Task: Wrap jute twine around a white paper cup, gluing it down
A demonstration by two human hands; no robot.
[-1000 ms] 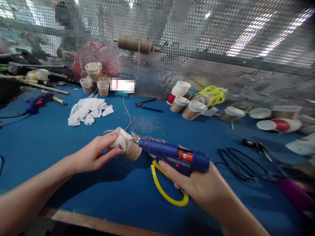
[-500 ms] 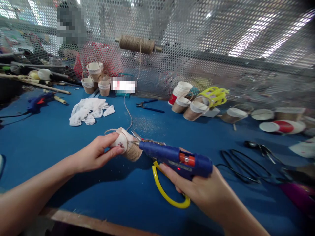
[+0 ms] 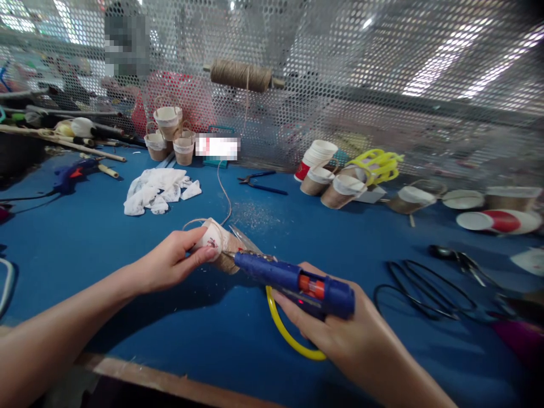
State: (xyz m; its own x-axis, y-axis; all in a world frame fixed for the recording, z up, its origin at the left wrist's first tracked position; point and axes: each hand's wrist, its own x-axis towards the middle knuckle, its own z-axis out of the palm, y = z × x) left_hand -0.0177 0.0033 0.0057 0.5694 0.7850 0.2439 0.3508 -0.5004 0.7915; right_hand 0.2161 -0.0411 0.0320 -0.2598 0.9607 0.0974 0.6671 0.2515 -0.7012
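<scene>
My left hand [image 3: 170, 265] grips a small paper cup [image 3: 216, 246] lying on its side, partly wound with brown twine. My right hand [image 3: 340, 334] holds a blue glue gun [image 3: 293, 280] with an orange trigger part; its nozzle touches the cup's twine-wrapped side. A strand of twine [image 3: 223, 190] runs from the cup up to a twine spool [image 3: 240, 75] on the mesh wall. Yellow-handled scissors [image 3: 284, 334] lie on the blue table [image 3: 85, 238] under the glue gun.
White cloth scraps [image 3: 157, 190] lie at left, a second glue gun [image 3: 74, 173] beyond them. Twine-wrapped cups [image 3: 170, 133] stand at the back; more cups [image 3: 327, 181] and yellow handles [image 3: 376, 164] at right. Pliers [image 3: 259, 182] and black scissors [image 3: 429, 283] rest on the table. A person sits behind the mesh.
The glue gun and my right hand have shifted slightly left and lower, keeping the nozzle on the cup. The view moved a little.
</scene>
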